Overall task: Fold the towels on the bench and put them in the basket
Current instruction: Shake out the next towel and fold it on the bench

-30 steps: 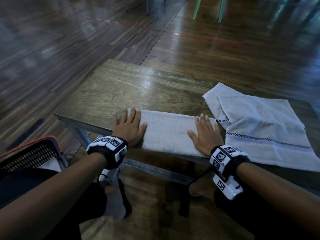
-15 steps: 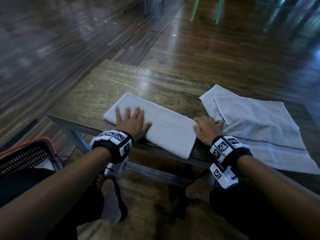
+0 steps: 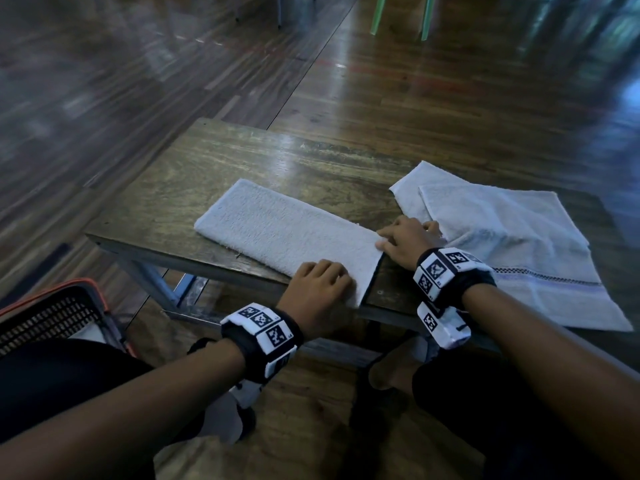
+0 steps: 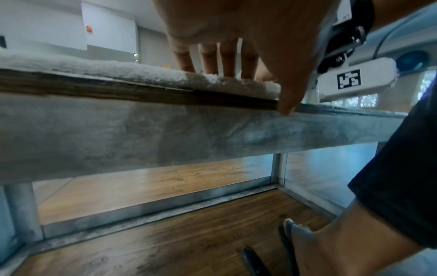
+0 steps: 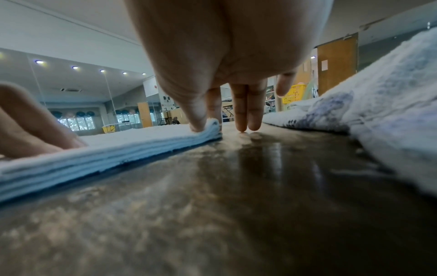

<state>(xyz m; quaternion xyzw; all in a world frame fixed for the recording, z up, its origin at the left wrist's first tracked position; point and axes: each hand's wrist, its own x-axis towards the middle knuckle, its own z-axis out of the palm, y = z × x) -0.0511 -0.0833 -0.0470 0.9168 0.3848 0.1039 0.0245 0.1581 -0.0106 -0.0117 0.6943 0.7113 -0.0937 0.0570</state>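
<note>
A white towel (image 3: 284, 230), folded into a long strip, lies slantwise on the wooden bench (image 3: 277, 161). My left hand (image 3: 322, 282) grips its near right corner at the bench's front edge, fingers curled on top and thumb down over the edge (image 4: 272, 78). My right hand (image 3: 405, 239) pinches the far right corner between thumb and forefinger (image 5: 205, 121), while two other fingertips touch the bare wood. The towel's stacked layers (image 5: 118, 147) show edge-on in the right wrist view. A second, unfolded pale towel (image 3: 502, 244) lies spread to the right.
A black mesh basket with an orange rim (image 3: 52, 317) stands on the floor at my lower left, with something white inside. My knees and feet are under the bench's front edge. Green chair legs (image 3: 398, 15) stand far off on the wooden floor.
The folded towel has been turned from lying along the front edge to slantwise. My left hand moved from its left end to its near right corner. Both hands went from flat to curled.
</note>
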